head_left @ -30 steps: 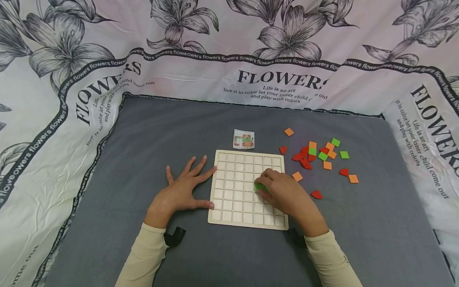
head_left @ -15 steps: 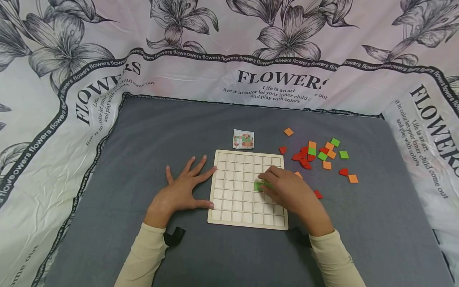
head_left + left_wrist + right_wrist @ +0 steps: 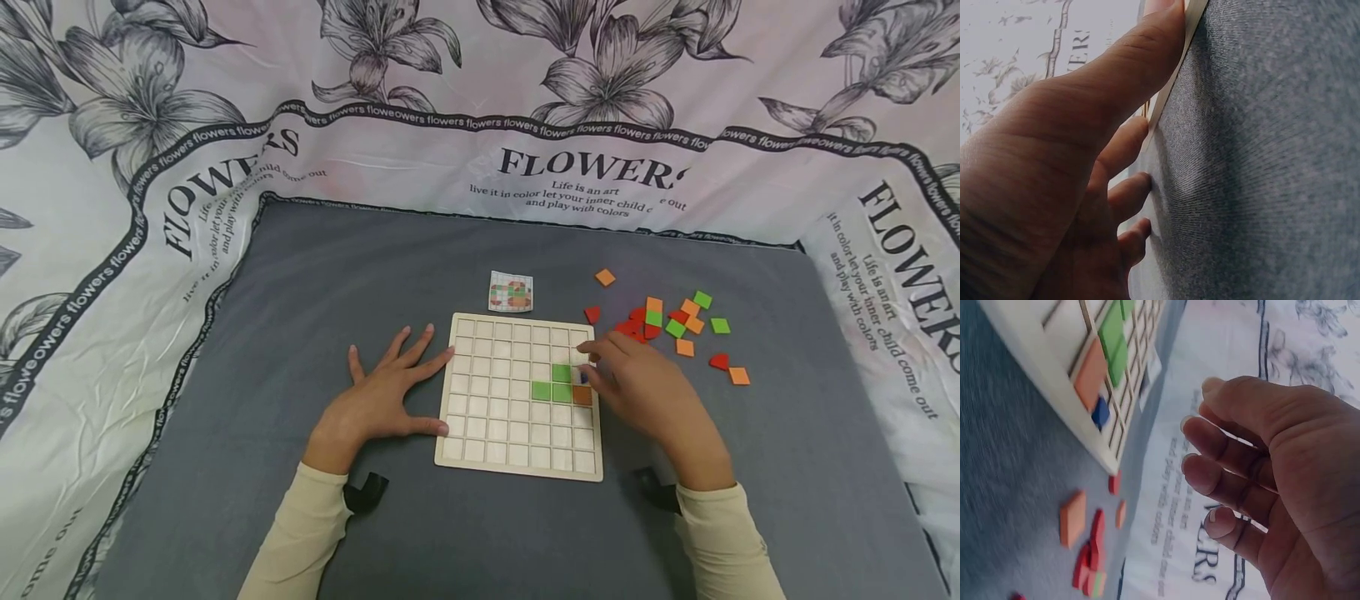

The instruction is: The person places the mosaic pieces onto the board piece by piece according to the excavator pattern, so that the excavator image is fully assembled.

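A pale wooden grid board [image 3: 480, 458] lies on the grey cloth. My left hand [image 3: 378, 400] is spread beside it, with thumb and index fingertip touching its left edge; the left wrist view shows the thumb [image 3: 1129, 59] against that edge. Over the board's right edge hovers my right hand [image 3: 645, 387], its fingers loosely bent and nothing between them in the right wrist view. In the grid sit three green tiles [image 3: 562, 392], an orange tile [image 3: 582, 395] and a small dark blue piece [image 3: 1100, 412], which the right fingers partly cover in the head view.
A small printed pattern card [image 3: 511, 292] lies behind the board. Scattered to the right are several orange squares [image 3: 738, 377], green squares [image 3: 720, 325] and red rounded pieces [image 3: 718, 361]. A white flower-printed cloth [image 3: 420, 154] borders the grey area.
My right hand has released a green tile in the grid and moved right, uncovering the green tiles, the orange tile and the blue piece. My left hand has stayed in place.
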`<act>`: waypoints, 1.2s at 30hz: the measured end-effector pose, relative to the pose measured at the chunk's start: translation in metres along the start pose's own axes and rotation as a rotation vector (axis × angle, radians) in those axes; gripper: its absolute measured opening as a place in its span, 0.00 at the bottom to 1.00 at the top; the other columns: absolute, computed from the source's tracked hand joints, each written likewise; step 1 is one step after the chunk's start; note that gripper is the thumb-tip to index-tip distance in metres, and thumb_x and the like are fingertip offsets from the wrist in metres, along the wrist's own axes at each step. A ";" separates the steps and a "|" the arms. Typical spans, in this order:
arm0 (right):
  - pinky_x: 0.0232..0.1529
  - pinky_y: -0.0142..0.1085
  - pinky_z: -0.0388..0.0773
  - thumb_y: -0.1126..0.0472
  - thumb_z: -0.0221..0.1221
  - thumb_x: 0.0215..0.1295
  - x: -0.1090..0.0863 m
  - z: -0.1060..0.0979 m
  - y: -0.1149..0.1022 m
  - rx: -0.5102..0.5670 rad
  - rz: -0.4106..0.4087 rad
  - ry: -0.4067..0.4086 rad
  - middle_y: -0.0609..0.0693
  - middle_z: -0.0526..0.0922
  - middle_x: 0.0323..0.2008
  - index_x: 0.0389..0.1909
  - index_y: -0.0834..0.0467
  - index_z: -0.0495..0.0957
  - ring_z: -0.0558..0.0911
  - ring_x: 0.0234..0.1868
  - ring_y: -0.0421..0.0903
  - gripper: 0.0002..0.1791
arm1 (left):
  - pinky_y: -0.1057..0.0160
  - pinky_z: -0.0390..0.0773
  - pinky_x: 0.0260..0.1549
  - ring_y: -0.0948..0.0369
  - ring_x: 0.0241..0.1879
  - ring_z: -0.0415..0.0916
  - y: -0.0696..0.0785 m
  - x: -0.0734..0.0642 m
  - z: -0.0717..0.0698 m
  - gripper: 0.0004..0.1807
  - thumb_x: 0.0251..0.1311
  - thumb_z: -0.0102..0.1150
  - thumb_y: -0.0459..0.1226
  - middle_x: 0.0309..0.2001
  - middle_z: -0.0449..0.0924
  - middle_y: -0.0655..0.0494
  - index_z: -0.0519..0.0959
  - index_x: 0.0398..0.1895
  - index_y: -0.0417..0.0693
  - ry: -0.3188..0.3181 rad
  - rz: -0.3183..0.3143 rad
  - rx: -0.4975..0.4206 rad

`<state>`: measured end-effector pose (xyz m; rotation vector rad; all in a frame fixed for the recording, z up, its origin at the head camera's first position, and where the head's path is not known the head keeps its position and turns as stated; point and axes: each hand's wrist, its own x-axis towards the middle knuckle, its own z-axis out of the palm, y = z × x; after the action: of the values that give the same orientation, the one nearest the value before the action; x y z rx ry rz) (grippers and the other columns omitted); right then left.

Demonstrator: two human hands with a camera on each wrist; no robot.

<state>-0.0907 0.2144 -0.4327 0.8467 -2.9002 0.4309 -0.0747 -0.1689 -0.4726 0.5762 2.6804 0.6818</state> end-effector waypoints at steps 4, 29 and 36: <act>0.33 0.45 0.83 0.63 0.74 0.64 -0.003 -0.011 0.008 -0.008 0.044 0.060 0.52 0.84 0.42 0.55 0.59 0.84 0.84 0.35 0.48 0.20 | 0.14 0.22 0.62 0.45 0.86 0.32 -0.001 0.000 0.002 0.61 0.49 0.76 0.68 0.87 0.40 0.56 0.57 0.85 0.68 0.004 0.003 0.001; 0.32 0.60 0.79 0.67 0.67 0.69 -0.026 -0.040 0.055 -0.077 0.397 0.274 0.62 0.82 0.47 0.57 0.64 0.82 0.83 0.39 0.60 0.17 | 0.14 0.22 0.62 0.45 0.86 0.31 0.000 -0.001 0.000 0.61 0.49 0.77 0.67 0.87 0.40 0.56 0.57 0.86 0.68 -0.002 -0.006 0.002; 0.32 0.61 0.79 0.66 0.66 0.72 -0.032 -0.040 0.067 -0.074 0.440 0.263 0.63 0.82 0.48 0.56 0.67 0.82 0.82 0.36 0.60 0.15 | 0.14 0.21 0.63 0.46 0.86 0.31 0.000 0.000 0.000 0.62 0.49 0.76 0.68 0.87 0.39 0.57 0.56 0.86 0.69 -0.005 -0.001 0.007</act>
<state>-0.1001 0.2967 -0.4164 0.1188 -2.8139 0.4237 -0.0742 -0.1685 -0.4727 0.5775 2.6795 0.6700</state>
